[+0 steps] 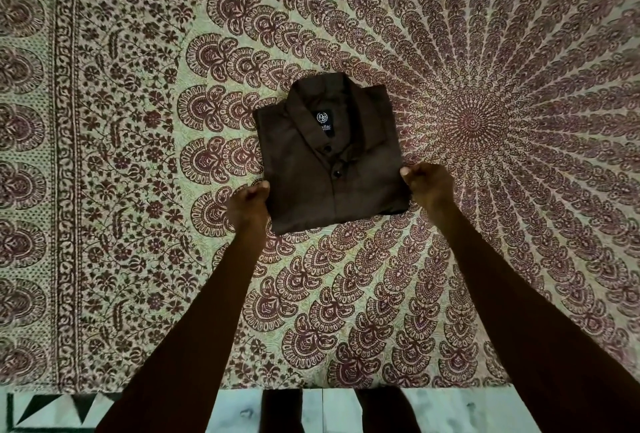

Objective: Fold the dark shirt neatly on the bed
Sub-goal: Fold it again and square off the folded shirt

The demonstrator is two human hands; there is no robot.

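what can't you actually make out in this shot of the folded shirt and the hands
Head view only:
Sleeves of the dark shirt: tucked under its folded front.
Wording on the neck label: too small and blurred.
Fingertips of the left hand and right hand: curled away behind the knuckles, at the shirt's side edges.
Far sides of the bedspread: cut off by the top, left and right frame edges.

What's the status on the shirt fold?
Both gripping: left hand and right hand on dark shirt side edges. Shirt folded rectangular, collar up, flat on bedspread. Nothing in the way.
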